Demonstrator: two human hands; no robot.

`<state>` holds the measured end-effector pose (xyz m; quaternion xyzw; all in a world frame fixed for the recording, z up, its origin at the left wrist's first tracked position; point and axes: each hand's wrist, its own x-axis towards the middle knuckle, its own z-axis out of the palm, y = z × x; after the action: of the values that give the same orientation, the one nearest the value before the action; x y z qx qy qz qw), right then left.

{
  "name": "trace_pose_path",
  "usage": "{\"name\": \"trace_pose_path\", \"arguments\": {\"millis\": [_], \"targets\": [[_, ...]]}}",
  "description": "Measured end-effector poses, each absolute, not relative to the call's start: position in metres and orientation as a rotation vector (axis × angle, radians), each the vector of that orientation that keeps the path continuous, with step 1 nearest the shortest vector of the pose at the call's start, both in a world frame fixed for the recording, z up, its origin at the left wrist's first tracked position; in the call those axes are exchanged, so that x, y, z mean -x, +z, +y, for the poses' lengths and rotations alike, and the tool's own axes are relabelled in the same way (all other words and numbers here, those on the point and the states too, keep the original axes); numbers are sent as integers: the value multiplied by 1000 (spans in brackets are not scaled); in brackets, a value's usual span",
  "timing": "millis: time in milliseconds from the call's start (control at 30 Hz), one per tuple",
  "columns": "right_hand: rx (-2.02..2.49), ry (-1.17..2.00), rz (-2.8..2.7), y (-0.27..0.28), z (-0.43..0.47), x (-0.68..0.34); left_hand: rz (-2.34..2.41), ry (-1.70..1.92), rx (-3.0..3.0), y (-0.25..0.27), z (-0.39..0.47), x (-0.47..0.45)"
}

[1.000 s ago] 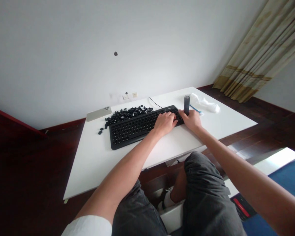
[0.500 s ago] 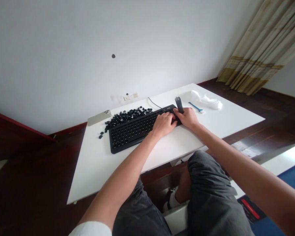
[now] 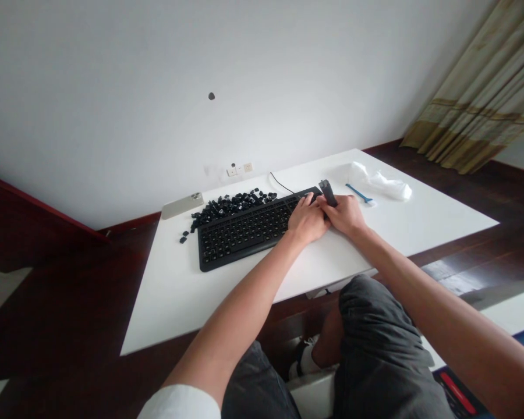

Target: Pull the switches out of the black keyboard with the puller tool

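A black keyboard [image 3: 244, 230] lies at a slant on the white table, its keycaps off across the part I can see. Spread over its right part is my left hand [image 3: 309, 220], fingers stretched toward the far edge and touching or nearly touching the other hand. My right hand [image 3: 348, 215] is closed around a dark grey stick-shaped tool [image 3: 327, 192] that stands up out of the grip at the keyboard's right end. The tool's lower end is hidden by my hands. Loose black keycaps [image 3: 229, 207] lie heaped along the keyboard's far edge.
A phone [image 3: 181, 206] lies at the table's [image 3: 166, 302] far left. To the right are a slim blue brush-like tool [image 3: 357, 192] and a crumpled white plastic bag [image 3: 386, 185]. A thin black cable [image 3: 281, 183] runs behind the keyboard, near the wall.
My left hand has slid right along the keyboard, up against my right hand, with its fingers straighter. My right hand still grips the tool. The view has shifted slightly.
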<state>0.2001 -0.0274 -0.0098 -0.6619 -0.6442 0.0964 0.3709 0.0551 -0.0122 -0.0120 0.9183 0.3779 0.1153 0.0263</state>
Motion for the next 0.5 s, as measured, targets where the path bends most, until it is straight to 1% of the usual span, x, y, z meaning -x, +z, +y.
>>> {"name": "trace_pose_path", "arguments": {"millis": [233, 500], "targets": [[1675, 208, -1661, -13, -30, -202, 1187, 369, -2827, -15, -17, -52], [1631, 234, -1304, -14, -35, -189, 1187, 388, -2815, -16, -19, -56]]}}
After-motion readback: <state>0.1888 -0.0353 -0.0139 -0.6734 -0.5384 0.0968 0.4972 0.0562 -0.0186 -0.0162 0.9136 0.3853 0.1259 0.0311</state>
